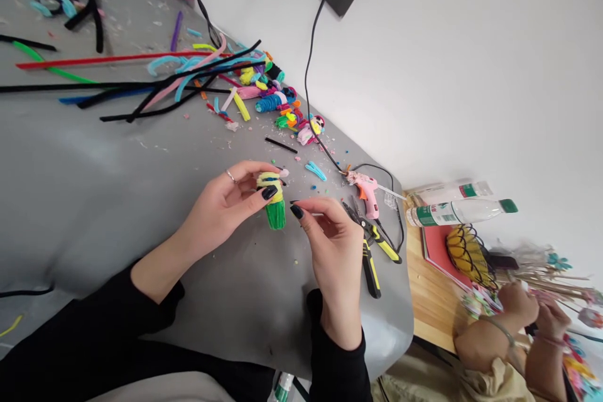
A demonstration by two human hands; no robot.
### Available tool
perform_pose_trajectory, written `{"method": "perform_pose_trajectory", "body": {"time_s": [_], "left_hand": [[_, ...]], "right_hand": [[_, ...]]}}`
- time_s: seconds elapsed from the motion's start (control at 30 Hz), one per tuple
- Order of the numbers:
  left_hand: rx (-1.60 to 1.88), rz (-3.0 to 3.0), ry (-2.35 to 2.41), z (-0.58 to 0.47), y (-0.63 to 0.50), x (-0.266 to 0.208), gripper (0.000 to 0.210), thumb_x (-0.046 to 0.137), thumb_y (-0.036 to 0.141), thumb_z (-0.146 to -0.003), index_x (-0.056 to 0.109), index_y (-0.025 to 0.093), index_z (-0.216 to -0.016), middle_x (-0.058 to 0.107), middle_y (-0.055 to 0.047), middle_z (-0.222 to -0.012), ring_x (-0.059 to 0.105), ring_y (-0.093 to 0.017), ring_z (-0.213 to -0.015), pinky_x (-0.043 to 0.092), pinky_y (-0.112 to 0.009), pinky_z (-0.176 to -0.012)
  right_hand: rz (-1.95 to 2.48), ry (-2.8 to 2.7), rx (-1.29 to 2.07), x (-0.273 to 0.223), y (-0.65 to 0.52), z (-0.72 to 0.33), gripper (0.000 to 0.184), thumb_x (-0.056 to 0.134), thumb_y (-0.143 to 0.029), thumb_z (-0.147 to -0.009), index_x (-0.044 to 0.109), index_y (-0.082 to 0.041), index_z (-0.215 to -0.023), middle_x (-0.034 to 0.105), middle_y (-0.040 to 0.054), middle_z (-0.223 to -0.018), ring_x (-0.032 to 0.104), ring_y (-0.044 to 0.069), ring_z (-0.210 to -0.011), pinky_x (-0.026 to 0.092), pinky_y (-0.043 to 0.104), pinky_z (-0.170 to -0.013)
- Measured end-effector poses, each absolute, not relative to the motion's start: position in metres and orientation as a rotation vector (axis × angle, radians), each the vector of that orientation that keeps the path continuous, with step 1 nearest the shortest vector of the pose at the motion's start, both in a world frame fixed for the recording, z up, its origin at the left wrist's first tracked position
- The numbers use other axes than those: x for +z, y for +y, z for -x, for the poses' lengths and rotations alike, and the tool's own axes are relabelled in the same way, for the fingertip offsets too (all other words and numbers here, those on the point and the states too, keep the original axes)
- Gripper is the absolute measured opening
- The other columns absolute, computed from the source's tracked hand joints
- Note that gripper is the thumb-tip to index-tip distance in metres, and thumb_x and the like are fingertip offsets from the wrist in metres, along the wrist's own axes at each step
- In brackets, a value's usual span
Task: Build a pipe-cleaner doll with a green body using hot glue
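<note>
My left hand grips a small pipe-cleaner figure between thumb and fingers. Its lower part is green and its upper part pale yellow, with a bit of blue. My right hand is just to the right of the figure, thumb and forefinger pinched together. Whatever lies in that pinch, if anything, is too small to make out. Beyond the hands on the grey table lie a light blue folded pipe-cleaner piece and a short black strip.
A pink glue gun and yellow-black pliers lie at right. Loose pipe cleaners and finished-looking small figures spread along the back. Plastic bottles stand near a co-worker's hands. A black cable crosses the wall.
</note>
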State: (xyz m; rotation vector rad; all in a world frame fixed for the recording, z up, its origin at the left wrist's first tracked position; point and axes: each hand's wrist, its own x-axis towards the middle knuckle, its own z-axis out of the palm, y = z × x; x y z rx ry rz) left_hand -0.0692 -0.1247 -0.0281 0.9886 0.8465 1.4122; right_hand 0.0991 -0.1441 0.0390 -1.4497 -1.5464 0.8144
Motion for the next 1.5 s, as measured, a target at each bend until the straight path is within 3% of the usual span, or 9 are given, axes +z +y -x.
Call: {"method": "perform_pose_trajectory", "body": {"time_s": [0.33, 0.6, 1.0, 1.2, 1.5], "left_hand": [[1.385, -1.015, 0.866, 0.069, -0.126, -0.023, 0.029, 0.081, 0.042, -0.089, 0.074, 0.025, -0.112, 0.076, -0.008, -0.116, 0.071, -0.025, -0.106, 0.061, -0.034, -0.092], [1.366, -1.023, 0.859, 0.07, -0.126, -0.026, 0.031, 0.08, 0.044, -0.09, 0.074, 0.025, -0.113, 0.076, -0.008, -0.117, 0.072, -0.025, -0.105, 0.062, -0.034, -0.088], [1.357, -1.056, 0.879, 0.07, -0.124, -0.024, 0.036, 0.08, 0.047, -0.089, 0.073, 0.022, -0.114, 0.076, -0.008, -0.115, 0.072, -0.024, -0.103, 0.063, -0.032, -0.088], [1.365, -1.049, 0.875, 0.07, -0.124, -0.025, 0.032, 0.079, 0.044, -0.09, 0.074, 0.022, -0.113, 0.076, -0.008, -0.115, 0.073, -0.023, -0.102, 0.063, -0.031, -0.088], [1.377, -1.058, 0.864, 0.07, -0.124, -0.026, 0.029, 0.079, 0.04, -0.091, 0.075, 0.023, -0.113, 0.076, -0.007, -0.115, 0.072, -0.021, -0.102, 0.062, -0.028, -0.088]], "right_hand": [[1.419, -1.391, 0.873, 0.029, -0.142, -0.089, 0.002, 0.071, -0.023, -0.086, 0.07, -0.021, -0.087, 0.073, 0.0002, -0.082, 0.067, 0.014, -0.077, 0.057, 0.026, -0.071], [1.419, -1.395, 0.819, 0.025, -0.141, -0.083, 0.007, 0.07, -0.023, -0.086, 0.063, -0.021, -0.087, 0.068, -0.0015, -0.081, 0.064, 0.013, -0.074, 0.054, 0.025, -0.07], [1.4, -1.432, 0.776, 0.021, -0.144, -0.085, 0.009, 0.071, -0.015, -0.088, 0.065, -0.022, -0.086, 0.068, -0.004, -0.081, 0.063, 0.012, -0.078, 0.05, 0.023, -0.073], [1.407, -1.515, 0.753, 0.026, -0.146, -0.091, 0.007, 0.067, -0.022, -0.095, 0.071, -0.021, -0.101, 0.071, 0.0008, -0.095, 0.066, 0.014, -0.086, 0.052, 0.026, -0.077], [1.44, -1.609, 0.672, 0.024, -0.151, -0.091, 0.008, 0.066, -0.017, -0.093, 0.07, -0.021, -0.088, 0.067, -0.0008, -0.088, 0.061, 0.013, -0.082, 0.048, 0.025, -0.073]]}}
